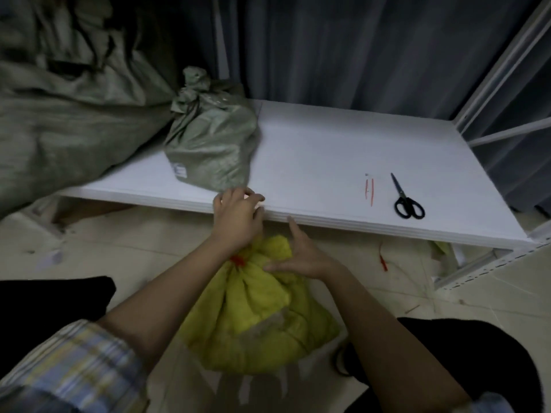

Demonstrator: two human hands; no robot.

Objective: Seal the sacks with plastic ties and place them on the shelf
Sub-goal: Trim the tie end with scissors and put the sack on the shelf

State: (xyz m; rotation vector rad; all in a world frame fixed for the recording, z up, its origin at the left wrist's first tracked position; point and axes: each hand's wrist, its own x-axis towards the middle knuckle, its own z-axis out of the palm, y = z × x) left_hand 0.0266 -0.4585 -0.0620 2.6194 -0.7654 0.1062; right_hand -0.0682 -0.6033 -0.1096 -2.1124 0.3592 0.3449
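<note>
While our left hand [237,217] hovers with loosely curled, empty fingers at the shelf [328,162] edge, our right hand [301,254] rests flat-fingered on the red-tied yellow sack [256,317] on the near floor; green sack [211,144] sits on the shelf's left.

Both hands [238,216] [301,257] hold tied yellow sack [256,317].

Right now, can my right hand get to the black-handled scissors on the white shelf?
Probably yes. The right hand rests open on the yellow sack just below the white shelf, and nothing stands between it and the black-handled scissors.
</note>
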